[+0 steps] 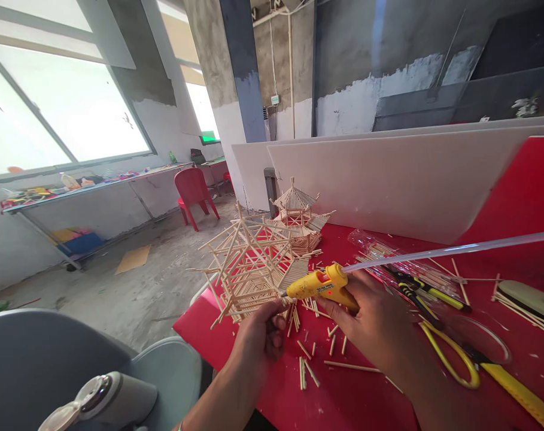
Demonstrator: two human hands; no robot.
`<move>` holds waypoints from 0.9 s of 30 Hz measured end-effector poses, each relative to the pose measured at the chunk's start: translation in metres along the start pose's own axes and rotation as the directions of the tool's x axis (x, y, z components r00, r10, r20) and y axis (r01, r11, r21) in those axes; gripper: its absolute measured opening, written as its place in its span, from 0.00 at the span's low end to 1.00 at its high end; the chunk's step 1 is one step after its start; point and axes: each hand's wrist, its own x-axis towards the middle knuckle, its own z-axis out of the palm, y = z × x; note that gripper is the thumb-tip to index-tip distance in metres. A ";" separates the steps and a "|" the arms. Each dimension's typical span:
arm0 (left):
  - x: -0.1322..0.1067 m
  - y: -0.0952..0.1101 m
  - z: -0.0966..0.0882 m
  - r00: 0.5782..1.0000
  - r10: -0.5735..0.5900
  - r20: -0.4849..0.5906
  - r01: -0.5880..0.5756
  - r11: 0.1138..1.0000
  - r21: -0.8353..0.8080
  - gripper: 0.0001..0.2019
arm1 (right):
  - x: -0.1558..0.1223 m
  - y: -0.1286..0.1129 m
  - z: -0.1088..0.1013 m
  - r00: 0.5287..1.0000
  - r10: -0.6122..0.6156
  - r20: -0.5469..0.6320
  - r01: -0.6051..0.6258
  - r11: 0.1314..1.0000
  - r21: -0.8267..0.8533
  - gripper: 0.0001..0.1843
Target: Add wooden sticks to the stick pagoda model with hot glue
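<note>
My right hand is wrapped round the handle of a yellow hot glue gun. A long clear glue stick juts from the gun's back end. Its nozzle points left, close to the thumb tip of my left hand. The left fingers are closed in a pinch, and whatever they hold is hidden. Just beyond them stands an open framework model of thin wooden sticks. Behind it is a stick pavilion with a pointed roof. Short cut sticks lie scattered below the gun.
Yellow-and-black cutters, yellow-handled scissors and a plastic bag of sticks lie on the red table at right. White boards stand behind. A grey chair holding a white bottle is at lower left.
</note>
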 end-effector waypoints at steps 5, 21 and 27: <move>-0.001 0.001 0.000 1.000 -0.005 -0.005 0.005 1.000 0.001 0.05 | -0.001 0.000 0.000 1.000 -0.003 -0.001 0.003 1.000 0.002 0.14; -0.001 0.001 0.002 1.000 -0.005 -0.023 0.005 1.000 -0.006 0.03 | 0.000 -0.001 -0.001 1.000 0.020 0.012 -0.020 1.000 0.021 0.13; 0.000 0.001 0.001 1.000 -0.015 -0.020 0.015 1.000 -0.004 0.03 | -0.001 0.000 -0.001 0.999 0.033 0.037 -0.034 0.999 0.030 0.13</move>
